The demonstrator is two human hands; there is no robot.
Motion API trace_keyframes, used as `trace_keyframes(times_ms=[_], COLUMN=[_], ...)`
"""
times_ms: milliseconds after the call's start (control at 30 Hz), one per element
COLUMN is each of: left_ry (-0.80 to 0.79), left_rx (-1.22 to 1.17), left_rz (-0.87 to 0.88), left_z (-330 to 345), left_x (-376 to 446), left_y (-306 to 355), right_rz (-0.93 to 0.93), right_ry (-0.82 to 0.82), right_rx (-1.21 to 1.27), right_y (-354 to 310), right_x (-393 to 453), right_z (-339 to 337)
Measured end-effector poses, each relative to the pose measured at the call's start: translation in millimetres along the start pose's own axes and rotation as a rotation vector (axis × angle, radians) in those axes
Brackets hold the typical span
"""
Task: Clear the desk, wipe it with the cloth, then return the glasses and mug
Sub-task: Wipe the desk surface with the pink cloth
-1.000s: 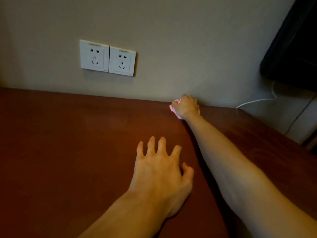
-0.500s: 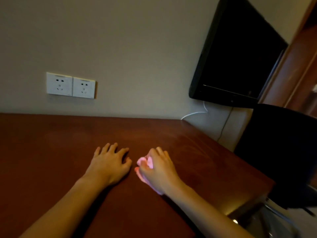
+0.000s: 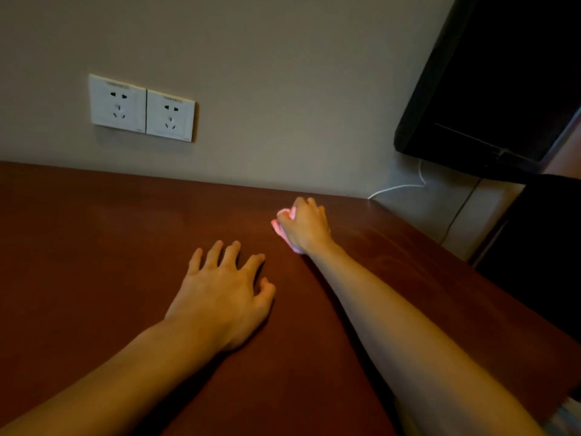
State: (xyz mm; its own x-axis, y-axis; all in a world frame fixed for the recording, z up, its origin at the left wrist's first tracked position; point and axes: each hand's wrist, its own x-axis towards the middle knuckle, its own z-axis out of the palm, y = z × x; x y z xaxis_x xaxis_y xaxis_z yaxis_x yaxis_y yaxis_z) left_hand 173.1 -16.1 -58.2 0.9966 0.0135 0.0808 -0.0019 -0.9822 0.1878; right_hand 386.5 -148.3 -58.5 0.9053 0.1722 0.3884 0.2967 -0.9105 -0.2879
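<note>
Dim warm light, soft focus, wide-angle tilt, dark corners.

Reddish-brown desk (image 3: 94,247) bearing pink cloth (image 3: 278,227) under right hand (image 3: 305,226); left hand (image 3: 220,297) resting flat nearer, leftward.

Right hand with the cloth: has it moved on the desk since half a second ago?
Yes. The right hand, its grip on the pink cloth, has gone away from the person toward the wall, now ahead of the left hand.
</note>
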Motion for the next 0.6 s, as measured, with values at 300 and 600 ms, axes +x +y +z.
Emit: trace_keyframes(times_ms=[300,600], left_ry=[0.019,0.017], left_rx=[-0.030,-0.035], left_rz=[-0.007,-0.001], left_z=[2.7,5.6], left_x=[5.6,8.4], left_y=[-3.2,-4.2], right_rz=[0.111,-0.050], right_ry=[-0.003,-0.056], right_rx=[-0.002,0.008], right_y=[-7.6,-2.3], right_x=[80.6,-42.0], right_z=[30.8,-24.8])
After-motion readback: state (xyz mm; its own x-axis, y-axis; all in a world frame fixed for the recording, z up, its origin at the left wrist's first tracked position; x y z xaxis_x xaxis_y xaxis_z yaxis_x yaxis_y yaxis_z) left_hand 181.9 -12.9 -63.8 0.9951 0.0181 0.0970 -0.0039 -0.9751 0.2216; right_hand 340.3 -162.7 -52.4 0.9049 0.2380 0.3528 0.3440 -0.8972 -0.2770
